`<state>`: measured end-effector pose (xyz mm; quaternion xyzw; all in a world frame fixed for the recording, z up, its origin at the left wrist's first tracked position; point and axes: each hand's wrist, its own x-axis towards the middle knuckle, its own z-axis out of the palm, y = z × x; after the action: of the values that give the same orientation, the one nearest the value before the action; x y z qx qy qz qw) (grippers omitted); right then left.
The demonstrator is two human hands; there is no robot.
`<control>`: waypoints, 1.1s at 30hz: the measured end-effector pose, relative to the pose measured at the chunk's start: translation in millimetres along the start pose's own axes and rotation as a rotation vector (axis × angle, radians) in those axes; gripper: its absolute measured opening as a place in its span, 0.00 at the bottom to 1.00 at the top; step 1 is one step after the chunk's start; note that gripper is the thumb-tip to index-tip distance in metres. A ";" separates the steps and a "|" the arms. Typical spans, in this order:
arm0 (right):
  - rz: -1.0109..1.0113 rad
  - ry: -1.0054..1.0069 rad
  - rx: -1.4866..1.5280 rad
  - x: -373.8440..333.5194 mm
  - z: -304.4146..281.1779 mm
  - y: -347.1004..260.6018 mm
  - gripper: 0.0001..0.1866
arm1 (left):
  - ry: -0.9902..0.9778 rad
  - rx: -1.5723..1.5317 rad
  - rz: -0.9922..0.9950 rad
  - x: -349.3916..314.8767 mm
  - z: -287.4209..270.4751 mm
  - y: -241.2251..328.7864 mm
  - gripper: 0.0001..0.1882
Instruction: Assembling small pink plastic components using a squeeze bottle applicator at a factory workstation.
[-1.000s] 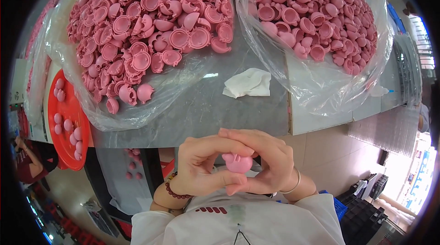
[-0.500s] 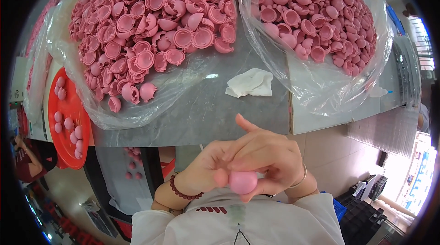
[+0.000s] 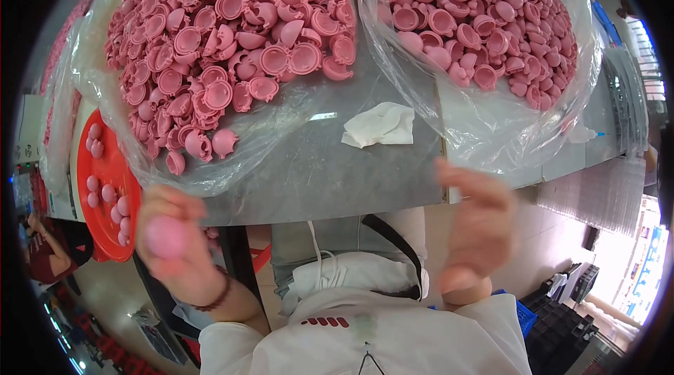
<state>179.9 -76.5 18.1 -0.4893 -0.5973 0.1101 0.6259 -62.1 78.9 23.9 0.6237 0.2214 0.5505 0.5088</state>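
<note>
My left hand (image 3: 184,252) is closed round a pink ball (image 3: 166,237), close to the right edge of a red tray (image 3: 135,189). Several similar pink balls (image 3: 109,192) lie in that tray. On the right, in front of the table edge, my right hand (image 3: 483,224) is blurred by motion; its thumb and fingers are apart and nothing shows between them. Pink half-shells (image 3: 232,7) are heaped on clear plastic at the far left of the table, and a second heap of pink shell pieces (image 3: 484,24) fills the plastic at the far right.
A crumpled white tissue (image 3: 380,124) lies on the grey table (image 3: 337,185) between the heaps. Clear plastic sheeting (image 3: 477,140) spreads toward the right edge. At the far left another person's arm (image 3: 53,242) shows. Dark crates (image 3: 554,319) stand at lower right.
My hands, earlier together round the pink ball in front of my chest, have parted. The left has carried the ball left toward the red tray; the right has moved away to the right.
</note>
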 end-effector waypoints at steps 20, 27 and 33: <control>0.801 0.679 -1.109 -17.2 -220.7 56.6 0.29 | -0.303 1.129 -0.024 54.5 3.1 -3.8 0.14; 0.351 0.828 -0.707 -6.0 -182.4 44.0 0.18 | -0.239 1.155 -0.054 52.0 12.3 -19.6 0.08; 0.199 0.659 -0.215 -5.6 -96.2 19.9 0.21 | -0.246 1.386 0.125 45.0 2.1 -23.0 0.09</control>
<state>269.6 -117.0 18.2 -0.6173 -0.3208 -0.0566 0.7161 -40.4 124.6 24.7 0.8733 0.4257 0.2363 -0.0168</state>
